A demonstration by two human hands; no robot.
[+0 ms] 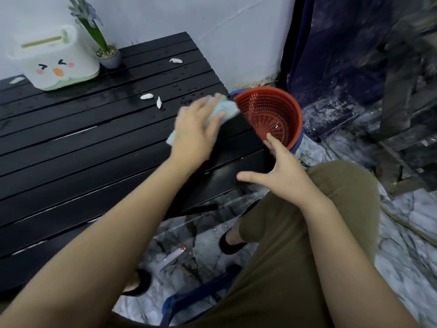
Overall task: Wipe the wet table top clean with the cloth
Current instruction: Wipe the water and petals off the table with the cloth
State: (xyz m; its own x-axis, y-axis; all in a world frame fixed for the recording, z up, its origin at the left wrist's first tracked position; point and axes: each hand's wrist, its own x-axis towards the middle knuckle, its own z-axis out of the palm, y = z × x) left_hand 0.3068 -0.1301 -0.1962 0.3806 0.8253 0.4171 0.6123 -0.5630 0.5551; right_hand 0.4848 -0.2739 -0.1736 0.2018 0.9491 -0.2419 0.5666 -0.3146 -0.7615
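While left hand (196,129) presses cloth (62,109) (table edge (250,129)), right hand (281,169) hovers.

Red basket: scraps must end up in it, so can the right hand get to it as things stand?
Probably yes. The right hand is open at the table corner, right beside the red basket, with nothing between them.
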